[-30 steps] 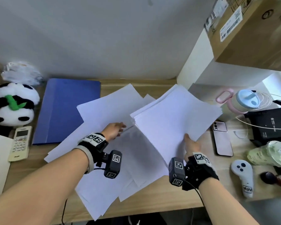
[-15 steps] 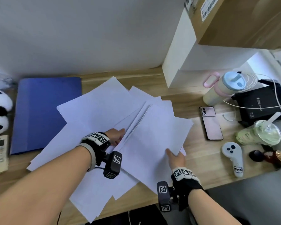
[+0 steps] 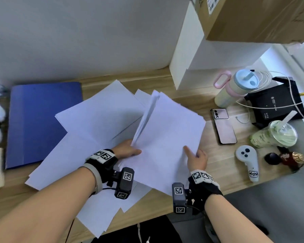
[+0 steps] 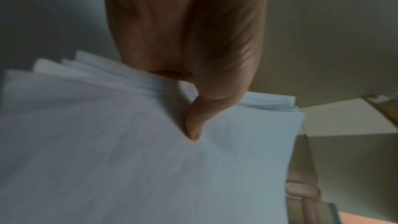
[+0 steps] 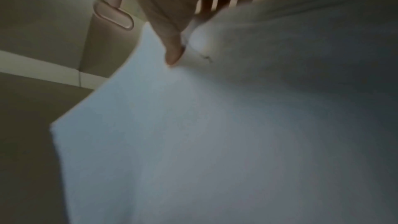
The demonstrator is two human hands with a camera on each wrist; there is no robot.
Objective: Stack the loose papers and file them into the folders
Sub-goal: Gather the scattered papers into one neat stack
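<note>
Here, as seen from beside the desk:

Stack of papers [image 3: 167, 137]: lifted off the desk [image 3: 223, 165] and tilted, its left edge raised so the sheet edges fan apart; it hangs over the scattered sheets, between the two hands.

Left hand [image 3: 128, 150]: grasps the stack at its near left edge, thumb lying on the top sheet and the fingers hidden underneath. In the left wrist view the thumb [image 4: 193, 125] presses on the top sheet just below the fanned edges.

Right hand [image 3: 197, 158]: grasps the stack at its near right edge, thumb on top. In the right wrist view the thumb tip [image 5: 174, 55] pinches the sheet at its edge; the fingers behind are blurred.

Loose sheets [image 3: 98, 120]: spread flat on the desk under and to the left of the stack, overlapping at odd angles, some hanging past the near edge.

Blue folder [image 3: 42, 120]: closed and flat at the far left, a loose sheet touching or just beside its right edge; well apart from the held stack.

Phone [image 3: 224, 127]: face down, to the right of the stack.

Pink-handled bottle [image 3: 235, 90]: standing behind the phone.
</note>
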